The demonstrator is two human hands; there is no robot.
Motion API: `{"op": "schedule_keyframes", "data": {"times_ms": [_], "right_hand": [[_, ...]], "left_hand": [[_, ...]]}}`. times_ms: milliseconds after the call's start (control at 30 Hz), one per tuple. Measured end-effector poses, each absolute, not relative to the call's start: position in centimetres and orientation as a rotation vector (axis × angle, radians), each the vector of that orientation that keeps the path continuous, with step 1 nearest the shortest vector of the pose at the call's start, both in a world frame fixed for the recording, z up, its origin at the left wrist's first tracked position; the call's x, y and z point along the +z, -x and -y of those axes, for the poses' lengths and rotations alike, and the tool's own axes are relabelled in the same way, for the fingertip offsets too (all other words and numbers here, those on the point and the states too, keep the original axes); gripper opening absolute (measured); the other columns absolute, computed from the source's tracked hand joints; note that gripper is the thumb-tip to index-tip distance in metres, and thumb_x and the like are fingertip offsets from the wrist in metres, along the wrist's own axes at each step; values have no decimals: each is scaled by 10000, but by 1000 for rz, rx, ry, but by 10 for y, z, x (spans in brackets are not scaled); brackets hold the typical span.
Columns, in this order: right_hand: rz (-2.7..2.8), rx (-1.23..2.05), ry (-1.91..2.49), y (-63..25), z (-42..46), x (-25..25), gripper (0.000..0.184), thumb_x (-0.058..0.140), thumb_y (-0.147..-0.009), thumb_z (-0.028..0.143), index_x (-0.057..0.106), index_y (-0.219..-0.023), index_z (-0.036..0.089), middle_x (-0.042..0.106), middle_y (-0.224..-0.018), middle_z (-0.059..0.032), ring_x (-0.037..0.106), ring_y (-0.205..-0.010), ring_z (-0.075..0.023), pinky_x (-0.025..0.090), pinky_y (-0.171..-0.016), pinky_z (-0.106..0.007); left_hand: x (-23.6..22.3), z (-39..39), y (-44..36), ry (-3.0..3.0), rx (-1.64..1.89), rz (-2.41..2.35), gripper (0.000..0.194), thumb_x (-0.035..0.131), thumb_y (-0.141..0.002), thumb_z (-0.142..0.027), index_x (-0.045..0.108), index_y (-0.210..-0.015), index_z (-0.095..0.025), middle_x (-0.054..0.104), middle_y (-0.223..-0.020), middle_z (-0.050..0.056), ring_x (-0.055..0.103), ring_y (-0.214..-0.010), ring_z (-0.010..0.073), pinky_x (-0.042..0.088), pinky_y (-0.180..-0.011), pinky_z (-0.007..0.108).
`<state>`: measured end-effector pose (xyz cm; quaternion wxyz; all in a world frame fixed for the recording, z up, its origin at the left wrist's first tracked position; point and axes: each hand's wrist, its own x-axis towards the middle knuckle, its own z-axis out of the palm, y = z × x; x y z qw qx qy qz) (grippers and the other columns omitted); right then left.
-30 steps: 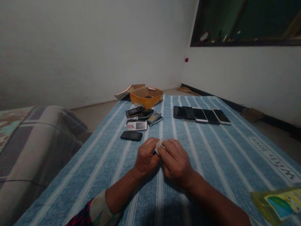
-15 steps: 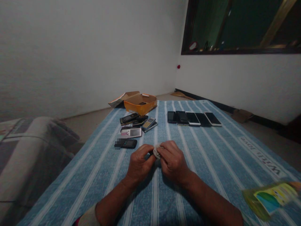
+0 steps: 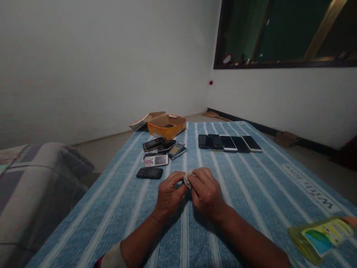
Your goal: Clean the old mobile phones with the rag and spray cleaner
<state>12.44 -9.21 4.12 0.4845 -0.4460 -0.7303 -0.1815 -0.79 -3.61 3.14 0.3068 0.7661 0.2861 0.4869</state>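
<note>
My left hand [image 3: 170, 195] and my right hand [image 3: 206, 191] meet low over the middle of the striped cloth. Between their fingertips is a small crumpled whitish wad [image 3: 188, 179], like a piece of cloth or tissue. My right fingers pinch it. The left thumb and fingers close against its other side, and what they grip there is mostly hidden. Just beyond the left hand lie a black keypad phone [image 3: 150, 173] and a white-and-pink keypad phone [image 3: 156, 160]. Behind these is a loose pile with a blue-grey phone [image 3: 176, 149] and a dark phone [image 3: 154, 143].
An open orange box [image 3: 166, 131] stands at the far left of the blue striped cloth [image 3: 240, 201]. Several smartphones lie in a row, including a white-edged one [image 3: 252, 143]. A yellow bottle [image 3: 318, 238] lies at the near right. Covered furniture [image 3: 41, 197] stands left.
The view has tilted up slightly, so the scene sits a little lower. Both hands keep their hold on the whitish wad, with only a small shift of the fingers.
</note>
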Motion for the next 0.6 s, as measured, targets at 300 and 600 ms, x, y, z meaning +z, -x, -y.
{"op": "schedule_keyframes", "data": {"times_ms": [300,600], "right_hand": [[1860,-465,1079,-117,95,33,233,390,-901,76,601,-855,163,556,-798,-88,481,-773,-221,447,-680,-354],[1882,-489,1035,-116,97,33,229,412,-887,46,608,-884,163,577,-789,-90,514,-802,-230,456,-658,-347]], "left_hand": [[28,43,16,-2070,1274,-799,98,635,-801,-231,710,-847,-188,720,-844,33,668,-803,183,527,-766,299],[26,47,23,-2280,1268,-842,89,556,-801,-193,642,-777,-192,665,-763,39,624,-736,189,506,-691,315]]}}
